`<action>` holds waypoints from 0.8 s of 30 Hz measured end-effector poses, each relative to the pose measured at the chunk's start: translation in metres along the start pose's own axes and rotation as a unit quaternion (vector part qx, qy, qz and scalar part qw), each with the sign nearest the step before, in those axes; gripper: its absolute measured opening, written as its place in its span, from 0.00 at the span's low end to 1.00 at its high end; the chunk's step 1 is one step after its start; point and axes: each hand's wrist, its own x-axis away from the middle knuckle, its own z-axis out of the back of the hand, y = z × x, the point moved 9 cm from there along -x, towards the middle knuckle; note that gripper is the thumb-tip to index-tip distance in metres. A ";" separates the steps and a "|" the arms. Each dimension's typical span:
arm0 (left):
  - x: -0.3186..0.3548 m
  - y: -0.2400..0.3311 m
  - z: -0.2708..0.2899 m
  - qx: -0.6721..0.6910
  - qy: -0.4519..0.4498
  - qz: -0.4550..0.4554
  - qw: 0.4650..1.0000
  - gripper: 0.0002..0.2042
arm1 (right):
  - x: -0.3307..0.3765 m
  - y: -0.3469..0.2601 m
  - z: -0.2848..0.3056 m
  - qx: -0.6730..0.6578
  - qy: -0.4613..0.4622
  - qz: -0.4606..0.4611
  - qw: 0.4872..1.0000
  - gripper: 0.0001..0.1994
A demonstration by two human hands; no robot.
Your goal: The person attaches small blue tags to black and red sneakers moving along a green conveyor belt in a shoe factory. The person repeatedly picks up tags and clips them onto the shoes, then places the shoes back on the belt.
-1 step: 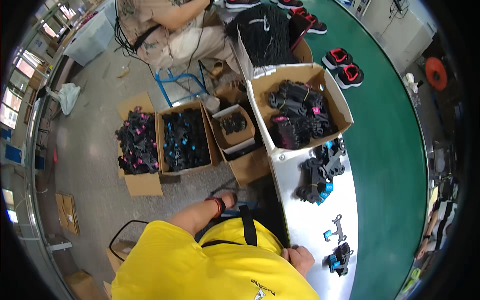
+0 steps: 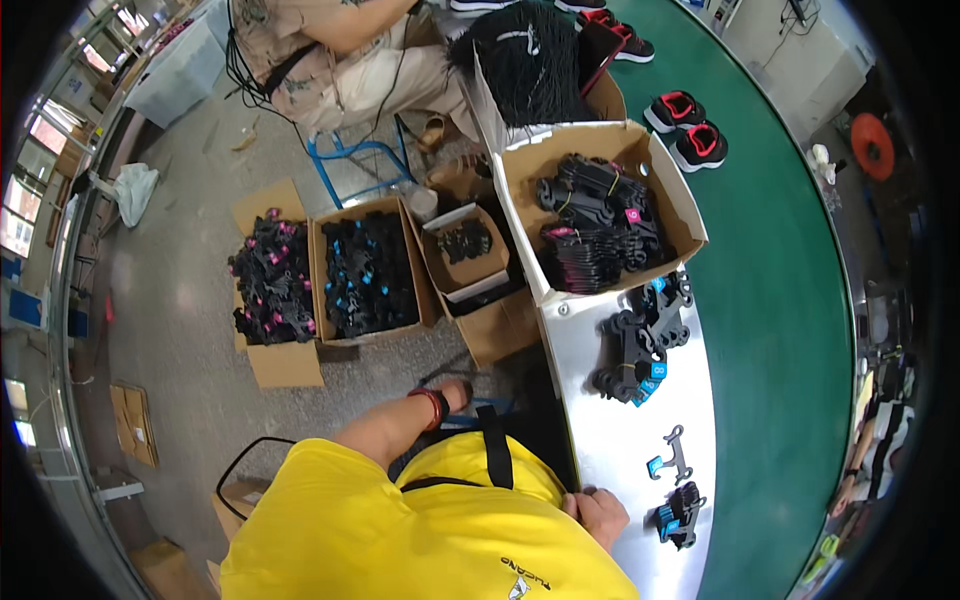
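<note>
My right hand [image 2: 602,514] rests on the near edge of the metal table [image 2: 625,455], its fingers curled in. Whatever they may hold is hidden. Right of it lies a small stack of black plastic hangers [image 2: 682,516] with blue tags, and just beyond is a single hanger [image 2: 679,453]. Farther up the table sits a larger pile of the same hangers [image 2: 630,360]. My left hand [image 2: 456,394] is low beside the table, past a red band on the wrist. Its fingers are out of sight, and it touches none of the hangers.
A white-sided carton [image 2: 520,215] of banded hangers stands at the table's far end. Floor cartons hold pink-tagged hangers [image 2: 275,285] and blue-tagged hangers [image 2: 368,275]. Dark shoes [image 2: 698,148] sit on the green belt [image 2: 775,350]. Another person [image 2: 370,75] sits ahead beside a black laces bundle [image 2: 520,65].
</note>
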 end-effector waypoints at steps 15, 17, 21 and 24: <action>0.005 -0.003 -0.001 -0.032 -0.082 0.028 0.996 0.18 | -0.001 -0.004 0.001 0.001 0.005 0.000 1.000 0.04; 0.003 -0.005 -0.003 -0.033 -0.079 0.024 0.996 0.18 | -0.001 -0.003 0.000 0.001 0.004 0.001 1.000 0.04; 0.000 -0.008 -0.004 -0.018 -0.057 0.026 0.998 0.17 | -0.001 -0.003 0.000 -0.003 0.008 0.004 1.000 0.04; 0.006 -0.002 0.007 0.012 -0.051 0.046 0.998 0.17 | 0.000 -0.003 0.000 0.000 0.011 0.007 1.000 0.04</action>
